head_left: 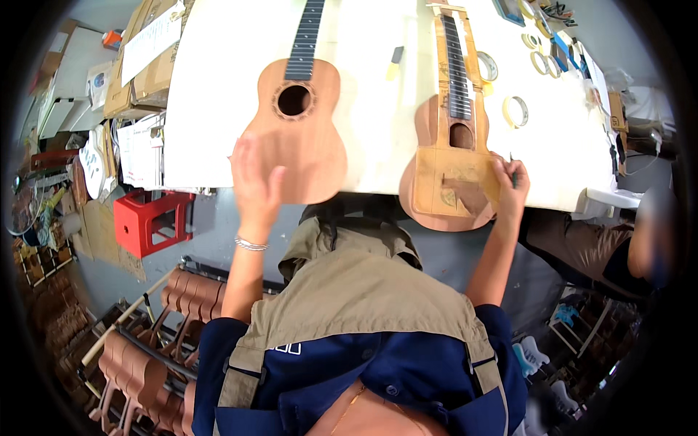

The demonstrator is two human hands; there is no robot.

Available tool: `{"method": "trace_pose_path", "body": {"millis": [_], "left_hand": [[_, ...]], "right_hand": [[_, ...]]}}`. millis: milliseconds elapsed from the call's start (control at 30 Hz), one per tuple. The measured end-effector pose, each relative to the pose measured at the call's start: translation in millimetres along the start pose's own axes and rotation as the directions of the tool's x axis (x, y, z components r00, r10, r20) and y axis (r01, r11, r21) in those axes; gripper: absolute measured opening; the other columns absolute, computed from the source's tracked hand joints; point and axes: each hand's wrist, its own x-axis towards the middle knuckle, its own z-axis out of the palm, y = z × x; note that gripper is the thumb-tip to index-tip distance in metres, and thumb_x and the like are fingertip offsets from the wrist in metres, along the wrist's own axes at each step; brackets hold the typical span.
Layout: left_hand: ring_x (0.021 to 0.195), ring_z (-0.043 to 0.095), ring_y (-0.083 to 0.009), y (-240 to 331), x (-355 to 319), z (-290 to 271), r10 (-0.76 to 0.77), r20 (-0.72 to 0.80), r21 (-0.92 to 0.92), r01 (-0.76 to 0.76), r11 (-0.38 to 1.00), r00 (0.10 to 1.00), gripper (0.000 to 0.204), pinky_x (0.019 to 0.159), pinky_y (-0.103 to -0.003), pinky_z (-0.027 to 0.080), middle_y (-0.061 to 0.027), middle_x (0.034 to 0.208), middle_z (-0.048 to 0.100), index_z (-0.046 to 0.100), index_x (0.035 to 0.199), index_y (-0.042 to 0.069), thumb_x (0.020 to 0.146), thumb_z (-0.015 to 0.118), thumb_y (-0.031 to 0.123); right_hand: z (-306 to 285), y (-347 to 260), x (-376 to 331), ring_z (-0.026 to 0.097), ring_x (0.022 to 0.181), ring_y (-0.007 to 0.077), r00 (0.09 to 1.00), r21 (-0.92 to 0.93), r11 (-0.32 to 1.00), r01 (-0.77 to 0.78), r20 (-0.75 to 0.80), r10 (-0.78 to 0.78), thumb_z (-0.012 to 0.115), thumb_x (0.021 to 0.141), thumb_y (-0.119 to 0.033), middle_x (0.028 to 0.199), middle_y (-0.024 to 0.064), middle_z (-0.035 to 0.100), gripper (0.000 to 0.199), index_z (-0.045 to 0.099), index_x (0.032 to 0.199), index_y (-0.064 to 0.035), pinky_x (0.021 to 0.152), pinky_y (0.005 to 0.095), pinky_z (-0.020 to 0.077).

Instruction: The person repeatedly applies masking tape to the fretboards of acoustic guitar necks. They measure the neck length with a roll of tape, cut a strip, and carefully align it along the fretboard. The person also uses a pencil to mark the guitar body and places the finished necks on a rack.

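Observation:
A brown wooden ukulele [309, 156] with a dark fretboard and round sound hole lies face up on the left of the table. My left hand [256, 174], fingers stretched out, is over or against its lower left side; whether it touches cannot be told. To the right, a second ukulele [422, 178] lies under a tan template [429, 161], with cutouts showing its fretboard and sound hole. At the template's right edge, my right hand [512, 182] is closed on a thin dark green pencil [515, 176].
Rolls of tape [515, 112] and a small dark-and-yellow tool [395, 62] lie on the white table [371, 145]. A red stool [149, 221] stands left, near racked brown ukulele bodies [131, 367]. Another person's leg [567, 243] is at the right.

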Motion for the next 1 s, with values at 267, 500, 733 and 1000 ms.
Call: {"method": "trace_pose_path", "body": {"millis": [267, 500, 733, 1000], "left_hand": [[0.136, 0.024, -0.0374, -59.4, -11.2, -5.5, 0.008, 0.195, -0.388, 0.069, 0.919, 0.981, 0.078, 0.111, -0.044, 0.019, -0.0213, 0.149, 0.021, 0.017, 0.144, -0.003, 0.092, 0.040, 0.050], [0.137, 0.018, -0.0419, -57.7, -24.5, -9.4, 0.151, 0.239, -0.326, -0.068, 0.943, 0.959, 0.100, 0.109, -0.046, 0.022, -0.0273, 0.149, 0.012, 0.007, 0.146, 0.000, 0.082, 0.055, 0.060], [0.136, 0.015, -0.0460, -61.6, -26.3, -3.6, 0.202, 0.250, -0.267, -0.133, 0.955, 0.947, 0.115, 0.107, -0.052, 0.024, -0.0296, 0.148, 0.008, 0.011, 0.146, 0.003, 0.067, 0.070, 0.061], [0.132, 0.022, -0.0494, -60.3, -24.8, -2.5, 0.217, 0.229, -0.233, -0.163, 0.959, 0.949, 0.093, 0.104, -0.053, 0.028, -0.0308, 0.146, 0.015, 0.042, 0.137, 0.013, 0.062, 0.073, 0.059]], "right_hand": [[189.5, -48.5, -42.6, 0.059, 0.105, 0.0205, 0.991, 0.264, 0.959, -0.104, 0.104, 0.079, 0.060, 0.086, 0.003, 0.086, 0.0061, 0.060, 0.031, 0.036, 0.071, -0.0099, 0.082, 0.0266, 0.0456], [296.7, 1.0, -27.7, 0.058, 0.112, 0.0270, 0.964, -0.450, 0.853, 0.264, 0.085, -0.253, 0.067, 0.079, -0.003, 0.099, 0.0131, 0.064, 0.024, 0.043, 0.077, -0.0048, 0.091, 0.0435, 0.0433], [305.7, 7.3, -11.8, 0.052, 0.112, 0.0308, 0.770, -0.446, 0.657, 0.607, 0.535, -0.348, 0.068, 0.075, -0.002, 0.088, 0.0052, 0.060, 0.046, 0.054, 0.118, -0.0051, 0.104, 0.0539, 0.0294], [275.5, 5.7, -78.1, 0.054, 0.113, 0.0267, 0.731, -0.541, 0.505, 0.673, 0.588, -0.345, 0.067, 0.075, -0.008, 0.107, 0.0039, 0.065, 0.038, 0.057, 0.111, -0.0050, 0.105, 0.0552, 0.0271]]}}
